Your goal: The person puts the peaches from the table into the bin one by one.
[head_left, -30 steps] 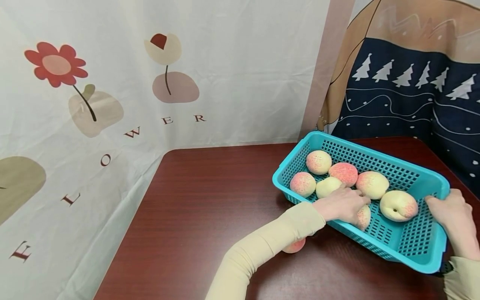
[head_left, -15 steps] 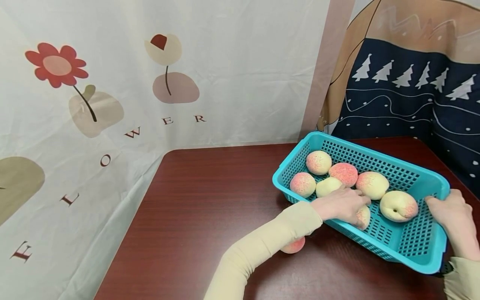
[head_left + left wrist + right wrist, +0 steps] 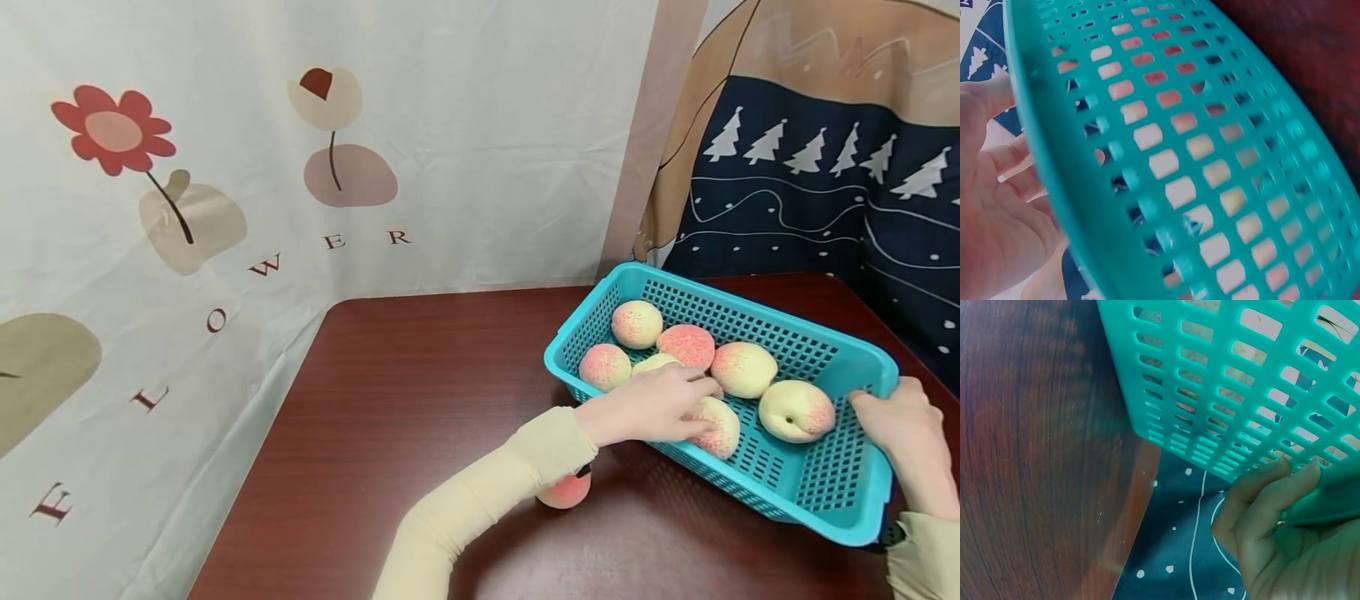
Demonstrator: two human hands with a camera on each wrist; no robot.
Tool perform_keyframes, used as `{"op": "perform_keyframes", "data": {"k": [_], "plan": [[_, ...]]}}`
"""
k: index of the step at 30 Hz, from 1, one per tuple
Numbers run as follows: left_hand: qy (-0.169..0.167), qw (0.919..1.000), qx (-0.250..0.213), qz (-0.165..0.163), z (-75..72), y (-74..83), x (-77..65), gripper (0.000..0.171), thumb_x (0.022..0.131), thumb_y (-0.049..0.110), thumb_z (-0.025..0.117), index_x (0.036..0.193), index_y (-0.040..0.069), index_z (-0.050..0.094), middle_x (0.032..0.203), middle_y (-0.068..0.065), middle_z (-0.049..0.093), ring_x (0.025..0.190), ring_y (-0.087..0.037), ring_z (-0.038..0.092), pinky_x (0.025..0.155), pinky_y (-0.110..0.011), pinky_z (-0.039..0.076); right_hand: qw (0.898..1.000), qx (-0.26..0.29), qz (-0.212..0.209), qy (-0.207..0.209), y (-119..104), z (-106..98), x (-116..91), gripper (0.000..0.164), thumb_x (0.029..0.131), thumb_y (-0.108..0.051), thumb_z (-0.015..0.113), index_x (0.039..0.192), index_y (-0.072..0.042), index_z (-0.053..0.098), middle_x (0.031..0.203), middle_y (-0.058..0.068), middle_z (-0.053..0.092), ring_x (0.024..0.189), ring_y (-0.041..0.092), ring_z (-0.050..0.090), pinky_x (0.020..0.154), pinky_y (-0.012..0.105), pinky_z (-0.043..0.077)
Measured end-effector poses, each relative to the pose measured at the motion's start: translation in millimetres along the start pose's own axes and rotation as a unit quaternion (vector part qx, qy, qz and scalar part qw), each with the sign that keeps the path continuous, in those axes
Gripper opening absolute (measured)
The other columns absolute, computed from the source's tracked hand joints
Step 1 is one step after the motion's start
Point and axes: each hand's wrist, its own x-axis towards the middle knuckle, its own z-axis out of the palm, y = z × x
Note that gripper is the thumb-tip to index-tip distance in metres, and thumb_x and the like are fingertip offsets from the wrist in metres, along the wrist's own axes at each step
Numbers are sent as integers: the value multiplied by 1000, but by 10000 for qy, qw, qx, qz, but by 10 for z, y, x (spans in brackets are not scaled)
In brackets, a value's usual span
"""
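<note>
A turquoise plastic basket [image 3: 813, 333] with pierced walls stands on the table, with several yellow-and-pink peaches in it. Over its near long rim reaches my left hand [image 3: 645, 406], fingers loosely extended beside the nearest peach [image 3: 718, 429]. In the left wrist view, relaxed fingers [image 3: 1013, 181] show beyond the rim. My right hand [image 3: 903, 425] grips the basket's right end, and in the right wrist view its fingers [image 3: 1272, 500] curl up against the pierced wall from outside. One reddish peach [image 3: 564, 492] lies on the table, partly covered by my left sleeve.
The dark red-brown wooden table [image 3: 420, 400] extends left of the basket. Behind it hangs a pale cloth [image 3: 495, 150] printed with flowers and letters. A dark blue cloth with white trees [image 3: 810, 200] hangs at the right.
My left hand has drawn back leftward and loosened from the nearest peach, uncovering more of it. The left sleeve shifted left too. The right hand and the basket have stayed put.
</note>
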Motion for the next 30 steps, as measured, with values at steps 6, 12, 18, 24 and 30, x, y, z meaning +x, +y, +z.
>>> {"op": "perform_keyframes", "data": {"k": [6,12,18,24,30], "plan": [[379,9991,64,158,-57,-117,-177,34,97,38,50,125,20,58,109,9,58,106,-5,51,89,-12,41,10000,-8,13,-1,0,-14,-3,64,94,-14,32,138,22,3,123,50,27,81,56,55,70,57,50],[631,9979,-74,149,-98,-216,-347,29,95,39,54,114,19,62,113,8,62,99,-3,56,79,-10,42,10000,-17,-1,-10,1,-3,4,64,94,-14,33,138,22,3,121,50,28,78,55,56,67,56,51],[871,9958,139,225,-70,-294,-608,31,94,38,56,114,15,63,102,5,64,87,-5,57,76,-13,43,10000,-41,-46,12,7,2,13,64,93,-14,33,137,23,4,117,49,29,76,54,56,65,56,52],[1373,9887,210,563,37,-373,-917,23,93,36,59,105,18,66,96,7,63,86,-5,55,73,-11,42,10000,-52,-63,39,5,5,20,65,93,-15,33,137,23,5,115,48,30,74,52,57,63,54,53],[1421,9861,334,800,153,-407,-1127,27,90,42,61,106,21,66,102,9,65,96,-6,57,84,-16,45,10000,-22,-62,42,7,1,20,65,93,-15,33,137,23,4,119,49,29,78,54,56,67,56,52]]}}
